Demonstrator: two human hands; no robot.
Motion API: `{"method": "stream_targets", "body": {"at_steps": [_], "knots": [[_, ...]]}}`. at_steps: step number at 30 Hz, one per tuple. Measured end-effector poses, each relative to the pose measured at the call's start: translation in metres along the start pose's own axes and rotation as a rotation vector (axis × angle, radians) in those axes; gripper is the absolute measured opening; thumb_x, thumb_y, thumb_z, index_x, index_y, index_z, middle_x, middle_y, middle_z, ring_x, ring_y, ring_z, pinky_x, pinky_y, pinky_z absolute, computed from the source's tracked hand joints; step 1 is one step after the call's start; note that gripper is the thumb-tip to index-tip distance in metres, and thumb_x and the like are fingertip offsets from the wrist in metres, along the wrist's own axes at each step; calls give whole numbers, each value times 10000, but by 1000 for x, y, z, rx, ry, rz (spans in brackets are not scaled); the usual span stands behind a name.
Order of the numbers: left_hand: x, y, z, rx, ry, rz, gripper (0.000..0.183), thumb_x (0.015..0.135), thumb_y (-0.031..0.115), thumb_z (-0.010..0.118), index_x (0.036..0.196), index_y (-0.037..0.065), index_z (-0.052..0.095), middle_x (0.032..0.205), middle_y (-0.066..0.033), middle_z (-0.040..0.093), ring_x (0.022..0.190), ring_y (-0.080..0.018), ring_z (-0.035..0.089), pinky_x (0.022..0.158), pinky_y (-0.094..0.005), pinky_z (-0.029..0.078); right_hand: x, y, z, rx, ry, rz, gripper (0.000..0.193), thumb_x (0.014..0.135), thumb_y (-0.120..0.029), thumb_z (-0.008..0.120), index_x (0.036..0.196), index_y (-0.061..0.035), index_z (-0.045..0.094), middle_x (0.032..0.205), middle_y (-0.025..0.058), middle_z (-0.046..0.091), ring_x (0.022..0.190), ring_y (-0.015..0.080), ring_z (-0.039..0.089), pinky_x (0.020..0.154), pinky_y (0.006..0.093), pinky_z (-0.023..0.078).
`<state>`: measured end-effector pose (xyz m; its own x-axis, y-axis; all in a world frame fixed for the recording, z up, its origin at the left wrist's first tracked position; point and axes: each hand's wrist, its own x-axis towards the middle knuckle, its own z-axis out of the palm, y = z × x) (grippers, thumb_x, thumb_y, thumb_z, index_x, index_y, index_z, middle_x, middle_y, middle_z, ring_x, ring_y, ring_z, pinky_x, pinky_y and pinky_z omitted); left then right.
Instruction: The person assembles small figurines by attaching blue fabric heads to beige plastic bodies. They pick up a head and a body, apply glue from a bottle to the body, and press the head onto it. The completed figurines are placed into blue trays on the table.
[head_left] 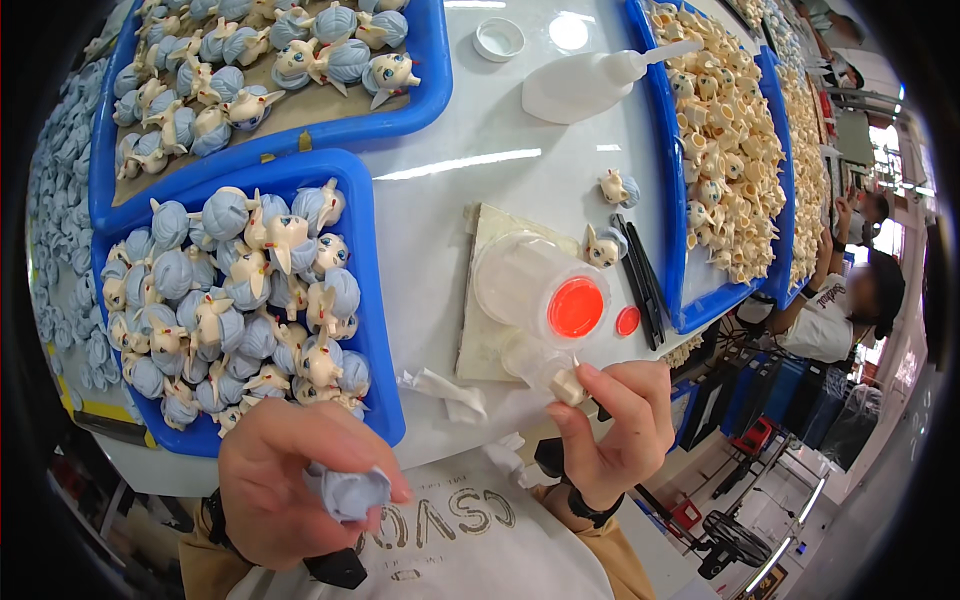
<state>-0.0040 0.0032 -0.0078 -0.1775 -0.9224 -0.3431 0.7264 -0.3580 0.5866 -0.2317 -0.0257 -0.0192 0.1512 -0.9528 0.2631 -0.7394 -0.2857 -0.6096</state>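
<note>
- Loosely curled, my left hand (285,478), lower left of the frame, holds a blue-grey hair piece (352,493) between thumb and bent fingers, its hollow side partly showing.
- Right of lower centre, my right hand (622,430) pinches a small cream piece (568,386) between thumb and fingertip, the other fingers bent; which part it is, I cannot tell.
- By its look, the hair piece is light, thin-walled and slightly springy; I would take it around the outer curve and spare the rim, since a hard squeeze could bend it.
- The cream piece seems light, firmer and perhaps smooth enough to slip; its sides look the surest hold.
- Just beyond my right fingertips, near centre frame, a cloudy plastic tub (510,275) with a red disc (577,306) rests on a pale board (476,345).
- At left, a blue tray (378,300) brims with blue-haired heads (225,215); at upper right, another tray (668,185) carries loose cream parts (735,150).
- Top centre shows a white squeeze bottle (572,90).
</note>
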Motion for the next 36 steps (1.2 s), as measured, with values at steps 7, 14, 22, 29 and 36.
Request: {"method": "stream_targets", "body": {"at_steps": [7,14,22,29,36], "knots": [[4,5,2,147,-2,-53,333,775,111,605,1027,-68,482,835,-190,544,623,-147,528,537,-247,455,-5,5,4,65,59,-3,364,535,-80,751,870,-39,616,720,60,551,622,197,481,546,281,380],[6,9,6,161,37,-212,331,851,151,491,1086,-78,452,807,-189,549,569,-137,508,470,-241,437,-7,9,5,72,62,-4,356,563,-104,748,877,-21,603,720,77,558,616,197,484,540,280,378],[9,1,14,368,-2,-152,248,807,109,550,986,-58,504,694,-169,567,503,-133,514,433,-221,432,-12,-7,10,609,164,-143,363,663,-220,730,874,31,573,728,85,563,592,179,490,525,279,373],[12,3,2,508,-161,-108,295,750,114,628,973,-55,537,860,-163,580,740,-167,542,656,-255,415,1,-25,17,635,-97,-284,411,674,-302,727,892,-6,545,720,74,534,591,146,463,477,229,351],[11,7,5,530,-133,-117,289,734,137,657,927,-68,590,878,-168,583,736,-166,553,592,-236,419,3,-36,19,583,-131,-176,365,563,-106,782,874,-3,620,742,45,563,609,150,504,502,239,379]]}}
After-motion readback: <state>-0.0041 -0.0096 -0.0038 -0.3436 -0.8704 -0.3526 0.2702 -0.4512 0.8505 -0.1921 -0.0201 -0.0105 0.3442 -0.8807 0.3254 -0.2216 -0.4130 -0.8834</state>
